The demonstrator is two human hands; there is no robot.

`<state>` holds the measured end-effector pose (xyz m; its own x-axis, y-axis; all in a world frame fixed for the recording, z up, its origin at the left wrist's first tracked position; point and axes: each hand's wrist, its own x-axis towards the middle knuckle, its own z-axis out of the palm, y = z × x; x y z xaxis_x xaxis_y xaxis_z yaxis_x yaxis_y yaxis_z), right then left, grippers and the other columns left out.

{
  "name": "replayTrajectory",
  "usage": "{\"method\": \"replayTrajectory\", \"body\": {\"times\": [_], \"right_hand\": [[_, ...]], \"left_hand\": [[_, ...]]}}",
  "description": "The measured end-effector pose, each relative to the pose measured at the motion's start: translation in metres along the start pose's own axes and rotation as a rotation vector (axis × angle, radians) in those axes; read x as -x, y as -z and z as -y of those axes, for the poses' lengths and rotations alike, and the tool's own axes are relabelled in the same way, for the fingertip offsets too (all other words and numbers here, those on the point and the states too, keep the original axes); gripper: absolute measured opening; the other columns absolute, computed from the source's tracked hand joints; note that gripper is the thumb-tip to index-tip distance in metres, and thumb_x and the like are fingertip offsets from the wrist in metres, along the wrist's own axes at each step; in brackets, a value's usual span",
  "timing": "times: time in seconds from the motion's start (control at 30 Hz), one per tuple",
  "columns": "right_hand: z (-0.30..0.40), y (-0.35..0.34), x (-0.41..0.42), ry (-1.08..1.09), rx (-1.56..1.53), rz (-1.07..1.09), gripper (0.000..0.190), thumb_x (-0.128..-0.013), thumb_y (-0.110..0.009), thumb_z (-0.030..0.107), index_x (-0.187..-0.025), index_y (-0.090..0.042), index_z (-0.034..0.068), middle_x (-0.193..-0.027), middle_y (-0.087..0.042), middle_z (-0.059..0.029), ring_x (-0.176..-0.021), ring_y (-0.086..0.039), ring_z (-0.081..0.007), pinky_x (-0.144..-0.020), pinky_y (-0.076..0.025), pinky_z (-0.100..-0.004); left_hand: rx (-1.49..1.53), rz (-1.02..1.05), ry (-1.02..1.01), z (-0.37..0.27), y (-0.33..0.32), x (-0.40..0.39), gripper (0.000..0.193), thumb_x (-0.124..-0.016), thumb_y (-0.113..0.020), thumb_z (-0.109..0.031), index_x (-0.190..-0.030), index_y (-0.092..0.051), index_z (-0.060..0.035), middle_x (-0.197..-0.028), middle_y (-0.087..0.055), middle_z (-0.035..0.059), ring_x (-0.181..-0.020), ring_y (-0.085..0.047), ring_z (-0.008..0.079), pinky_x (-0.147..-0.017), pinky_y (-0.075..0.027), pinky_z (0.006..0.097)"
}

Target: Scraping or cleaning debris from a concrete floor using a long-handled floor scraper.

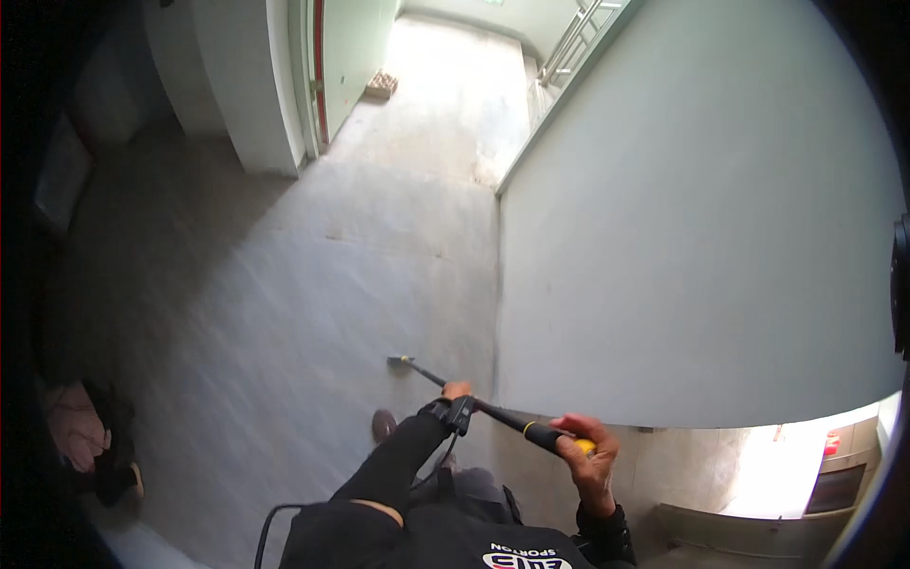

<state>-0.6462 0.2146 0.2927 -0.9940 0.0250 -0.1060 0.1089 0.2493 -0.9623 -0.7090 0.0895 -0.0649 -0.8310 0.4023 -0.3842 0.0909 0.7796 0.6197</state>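
Observation:
A long black pole with a yellow ring and a yellow end cap slants across the floor in front of me. Its small dark head rests on the concrete floor; whether it is a brush or a scraper is too small to tell. Partway along the pole, my left hand is closed around the shaft, with a black device strapped at the wrist. My right hand grips the upper end, its fingers around the yellow cap. One of my shoes shows left of the pole.
A tall pale wall stands close on the right. Ahead, a bright doorway has a pale green door, a box of small items and a metal railing. A person in pink and black is at the left edge.

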Motion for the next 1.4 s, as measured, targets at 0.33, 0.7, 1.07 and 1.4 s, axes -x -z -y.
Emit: {"method": "replayTrajectory", "body": {"times": [0.33,0.7,1.07,1.4], "right_hand": [[-0.06,0.051,0.034,0.065,-0.384,0.791,0.023,-0.073,-0.055,0.004,-0.096,-0.053,0.001,-0.081,-0.059,-0.0059,-0.076,-0.053,-0.01,-0.068,-0.042,-0.0228],[-0.092,0.036,0.093,0.136,-0.433,1.281,0.027,-0.075,-0.055,0.021,-0.09,-0.055,-0.001,-0.079,-0.058,-0.0076,-0.076,-0.052,-0.0146,-0.069,-0.04,-0.0268],[-0.043,-0.013,0.162,-0.033,-0.13,1.463,0.025,-0.075,-0.057,0.021,-0.089,-0.057,0.0,-0.082,-0.058,-0.0072,-0.081,-0.051,-0.0132,-0.073,-0.039,-0.0271],[-0.058,-0.07,0.222,-0.085,0.162,1.537,0.026,-0.073,-0.057,0.019,-0.09,-0.056,-0.001,-0.082,-0.057,-0.0096,-0.079,-0.052,-0.0156,-0.072,-0.039,-0.0249]], "left_hand": [[-0.019,-0.148,0.549,0.161,-0.089,0.164,0.021,-0.069,-0.046,-0.013,-0.053,-0.047,-0.0002,-0.047,-0.044,0.0071,-0.044,-0.046,0.0223,-0.041,-0.039,0.0344],[0.406,-0.065,0.695,0.005,-0.113,0.344,0.013,-0.06,-0.061,-0.012,-0.072,-0.061,-0.0055,-0.058,-0.056,0.0036,-0.052,-0.051,0.016,-0.048,-0.04,0.0289],[1.082,-0.557,0.509,-0.031,-0.157,0.417,0.017,-0.068,-0.054,-0.023,-0.064,-0.053,-0.0065,-0.053,-0.049,0.004,-0.047,-0.048,0.018,-0.044,-0.038,0.0288],[1.699,-1.082,0.217,0.013,-0.242,0.456,0.021,-0.068,-0.053,-0.028,-0.06,-0.049,-0.0084,-0.049,-0.044,0.0037,-0.044,-0.046,0.0181,-0.041,-0.036,0.0299]]}}
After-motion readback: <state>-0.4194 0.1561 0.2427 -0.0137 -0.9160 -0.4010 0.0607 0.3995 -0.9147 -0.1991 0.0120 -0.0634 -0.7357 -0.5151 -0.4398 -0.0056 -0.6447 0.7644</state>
